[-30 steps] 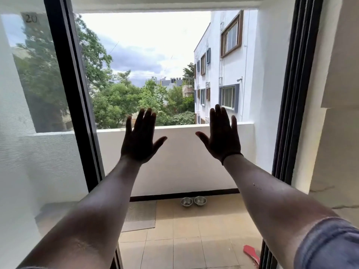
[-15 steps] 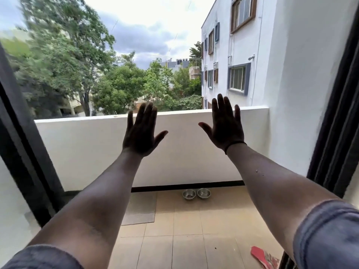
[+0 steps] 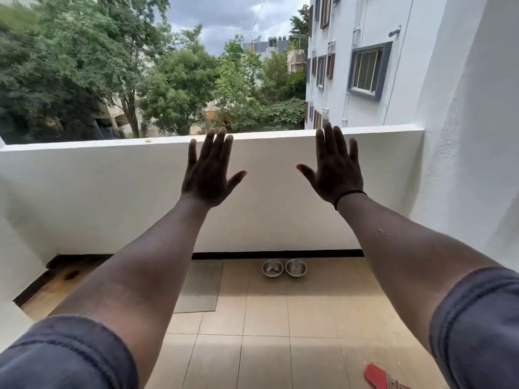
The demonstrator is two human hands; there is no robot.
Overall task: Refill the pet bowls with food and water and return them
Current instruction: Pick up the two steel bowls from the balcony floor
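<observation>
Two bare forearms – blue-grey sleeves [image 3: 70,357] pushed up past the elbows. Thin black band [image 3: 349,195] at the wrist of the right hand [image 3: 335,172]. Left hand [image 3: 206,178] unadorned.

Single head-worn view, forward and down across balcony floor [image 3: 280,318] toward parapet [image 3: 112,178].

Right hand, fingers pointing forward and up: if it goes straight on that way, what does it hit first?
Probably nothing nearby. The right hand is open, empty, aimed toward the top of the white parapet wall; depth is unclear, so it may clear it. The bowls sit far below.
</observation>
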